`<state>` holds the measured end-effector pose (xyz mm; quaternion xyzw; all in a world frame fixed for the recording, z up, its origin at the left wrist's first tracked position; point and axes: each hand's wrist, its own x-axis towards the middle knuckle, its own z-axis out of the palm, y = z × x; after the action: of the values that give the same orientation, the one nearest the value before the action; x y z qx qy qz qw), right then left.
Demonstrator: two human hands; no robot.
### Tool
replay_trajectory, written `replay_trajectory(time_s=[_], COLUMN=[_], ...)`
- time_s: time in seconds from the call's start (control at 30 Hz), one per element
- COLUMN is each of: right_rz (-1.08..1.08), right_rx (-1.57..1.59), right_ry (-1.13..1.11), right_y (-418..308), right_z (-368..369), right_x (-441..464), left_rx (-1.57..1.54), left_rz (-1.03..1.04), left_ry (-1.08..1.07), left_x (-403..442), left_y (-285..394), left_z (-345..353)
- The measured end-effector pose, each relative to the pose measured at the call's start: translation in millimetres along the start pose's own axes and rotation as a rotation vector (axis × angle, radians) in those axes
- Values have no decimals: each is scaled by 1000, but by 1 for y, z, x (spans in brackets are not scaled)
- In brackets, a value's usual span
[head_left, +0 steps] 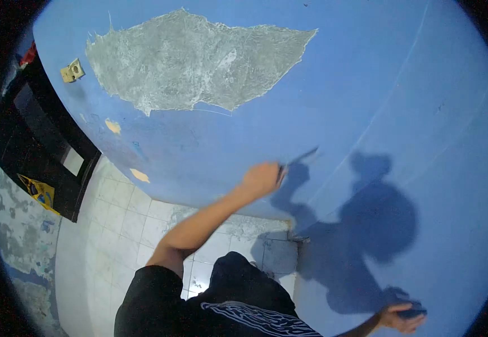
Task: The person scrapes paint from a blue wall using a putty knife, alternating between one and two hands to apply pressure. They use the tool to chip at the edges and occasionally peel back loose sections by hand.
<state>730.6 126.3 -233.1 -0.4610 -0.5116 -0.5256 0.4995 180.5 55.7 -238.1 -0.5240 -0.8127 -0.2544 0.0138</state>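
My left hand (262, 178) is raised in front of the blue wall (345, 84), fingers closed round the handle of a thin scraper (303, 156). The blade points up and to the right, close to the wall; whether it touches is unclear. At the lower right, my right hand (400, 318) grips a dark object (414, 310) near the wall, too shaded to identify. Above my left hand, a large ragged patch of bare grey plaster (182, 62) shows where the blue paint is gone.
A cream wall socket (72, 71) and small pale chipped spots (140, 175) lie left of the patch. Farther left are a dark doorway (36, 123) and a yellow bag (39, 192). White floor tiles (109, 196) run below. My shadow falls across the wall.
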Motion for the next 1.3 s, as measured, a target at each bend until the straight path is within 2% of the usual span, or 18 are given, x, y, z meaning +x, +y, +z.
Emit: replay_trajectory(time_s=[0.03,0.07,0.13,0.17,0.23,0.33,0.37,0.4,0.53,0.63,0.67,0.73,0.8,0.97,1.07,1.13,1.27,1.3], right_rz=[19,66,334,238,27,-186,-238,-288,-499,-523,-514,-231,-302,-376,-159,-211,-336,-506], right_rx=[159,244,458,615,943,1123,1096,1119,1024,809,796,689,747,762,879,1045,1238,1303], right_ry=[31,-8,-261,-383,-521,-606,-707,-523,-365,-274,-271,-399,-401,-419,-424,-460,-472,-422], right_y=[-16,-56,-131,-168,-240,-326,-353,-383,-490,-523,-528,-535,-549,-545,-535,-530,-533,-536], right_z=[5,7,11,11,20,41,49,66,116,145,147,143,133,131,117,92,55,48], right_x=[1,2,-12,-1,24,78,107,118,173,176,175,175,172,177,177,163,164,175], left_rx=[-87,-179,-170,-179,-404,-341,-343,-404,-303,-314,-391,-729,-845,-1048,-1079,-896,-466,-429], left_rz=[-12,-85,-322,-417,-674,-929,-1006,-1024,-1015,-1041,-1066,-1164,-1175,-964,-711,-403,-64,91], left_ry=[-28,-242,-313,-448,-439,-223,-174,-83,51,182,234,337,316,211,135,206,364,492], left_x=[-32,-61,-144,-181,-244,-325,-346,-360,-378,-367,-372,-363,-349,-278,-199,-145,-33,-6], left_y=[-9,-33,-35,-50,-61,-91,-103,-107,-122,-123,-135,-128,-123,-118,-112,-111,-97,-93], left_z=[31,74,104,122,111,105,101,89,63,49,60,55,53,20,-30,-66,-155,-169])
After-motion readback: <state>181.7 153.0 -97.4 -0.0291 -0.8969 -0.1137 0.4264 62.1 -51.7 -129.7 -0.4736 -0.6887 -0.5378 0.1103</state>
